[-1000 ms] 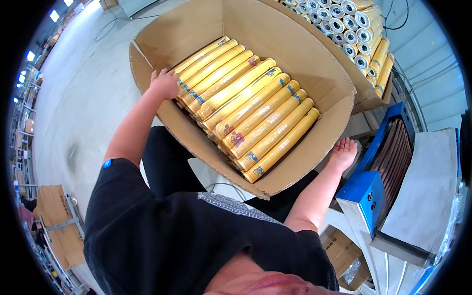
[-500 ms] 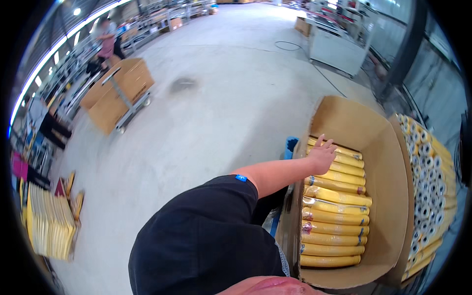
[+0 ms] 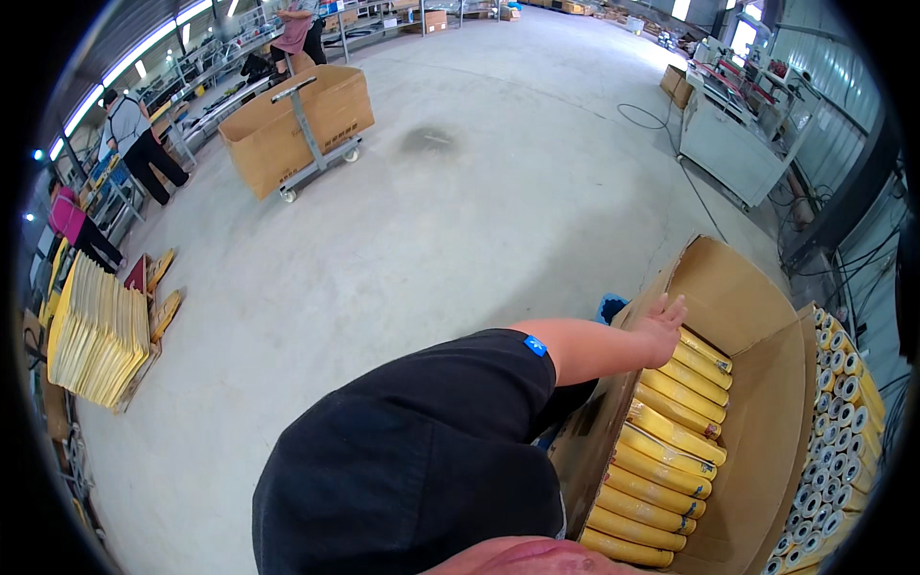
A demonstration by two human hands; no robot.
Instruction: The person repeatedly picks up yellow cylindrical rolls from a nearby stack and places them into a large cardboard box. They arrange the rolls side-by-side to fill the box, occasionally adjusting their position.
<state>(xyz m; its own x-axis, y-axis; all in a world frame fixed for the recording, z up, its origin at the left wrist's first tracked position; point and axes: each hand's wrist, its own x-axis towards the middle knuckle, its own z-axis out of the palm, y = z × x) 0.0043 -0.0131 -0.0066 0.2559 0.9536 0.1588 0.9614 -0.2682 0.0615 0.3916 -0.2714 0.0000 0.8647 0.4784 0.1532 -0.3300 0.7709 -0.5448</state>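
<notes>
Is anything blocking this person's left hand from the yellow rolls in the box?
Nothing visible is. The left hand is over the rim of the open cardboard box, right by the yellow rolls, with no flap or lid between. Whether it touches them is unclear.

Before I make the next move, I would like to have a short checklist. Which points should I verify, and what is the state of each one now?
1. Box open at the top: ok.
2. Rolls lying side by side in the box: ok.
3. Left hand empty, with fingers extended: ok.
4. Left hand free of the box edge: cannot tell; it overlaps the edge in this view.
5. Right hand in view: not ok.
6. Cart standing apart from the box: ok.
</notes>
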